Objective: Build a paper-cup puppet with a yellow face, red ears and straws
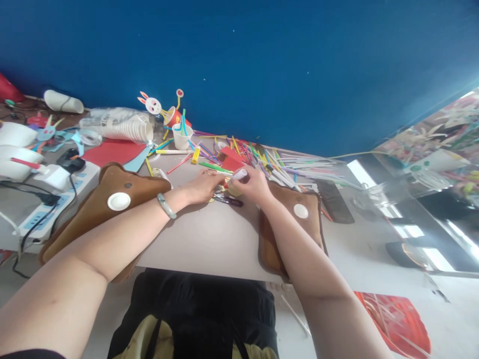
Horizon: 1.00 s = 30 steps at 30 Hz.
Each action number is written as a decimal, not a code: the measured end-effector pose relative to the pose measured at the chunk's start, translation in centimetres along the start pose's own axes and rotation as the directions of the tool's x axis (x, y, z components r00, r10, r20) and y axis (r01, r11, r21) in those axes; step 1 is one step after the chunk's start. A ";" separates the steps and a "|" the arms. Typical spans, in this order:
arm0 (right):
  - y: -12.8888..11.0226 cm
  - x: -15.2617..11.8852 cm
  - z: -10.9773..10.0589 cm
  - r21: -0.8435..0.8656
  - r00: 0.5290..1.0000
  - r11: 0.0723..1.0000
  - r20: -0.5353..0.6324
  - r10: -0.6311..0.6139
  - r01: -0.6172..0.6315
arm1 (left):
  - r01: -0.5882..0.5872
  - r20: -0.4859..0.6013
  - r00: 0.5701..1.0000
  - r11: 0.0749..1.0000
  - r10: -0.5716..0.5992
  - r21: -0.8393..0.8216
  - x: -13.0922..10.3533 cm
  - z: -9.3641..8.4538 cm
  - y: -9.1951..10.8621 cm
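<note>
My left hand (205,186) is at the middle of the table, fingers bent and close together over small things I cannot make out. Beside it on the right, my right hand (254,183) is closed around a small white cylinder (240,174), perhaps a glue stick or marker. Dark scissors (234,201) lie just below and between the hands. A piece of red paper (231,158) is right behind my fingers, with green straws (211,165) near it. A yellow tube (195,155) lies behind my left hand.
Brown cushions (295,232) lie under both forearms. At the left are a power strip (56,199), cables and stacked paper cups (127,128). A white cup (182,136) holds straws; a rabbit figure (153,105) stands behind. Loose straws (310,164) and a dark comb-like object (336,202) lie right.
</note>
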State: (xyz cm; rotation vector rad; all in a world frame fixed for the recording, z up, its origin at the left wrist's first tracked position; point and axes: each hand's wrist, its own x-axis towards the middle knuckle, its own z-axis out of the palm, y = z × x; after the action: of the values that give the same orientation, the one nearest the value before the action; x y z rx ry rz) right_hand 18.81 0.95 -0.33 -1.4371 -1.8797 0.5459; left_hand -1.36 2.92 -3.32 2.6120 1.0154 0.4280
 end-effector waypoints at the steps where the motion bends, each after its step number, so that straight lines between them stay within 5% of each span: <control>1: 0.0 0.0 0.2 -0.009 1.000 1.000 0.008 0.003 -0.003 | -0.006 -0.033 0.999 1.000 0.006 -0.003 -0.1 0.2 -0.1; 17: 0.7 -0.2 0.9 -0.153 0.986 0.986 0.158 -0.045 0.070 | 0.002 -0.080 0.997 1.000 -0.001 0.011 -0.5 -0.1 0.7; 30: 0.4 0.1 1.1 -0.218 0.993 0.976 0.118 -0.002 0.028 | 0.039 -0.011 0.999 0.995 -0.038 0.090 -0.5 -0.7 1.5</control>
State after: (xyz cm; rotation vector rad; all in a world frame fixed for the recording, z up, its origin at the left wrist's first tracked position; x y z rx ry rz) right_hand 18.27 1.22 -1.33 -1.5588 -2.0963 0.4336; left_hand -1.12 1.62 -2.24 2.6666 1.1105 0.3945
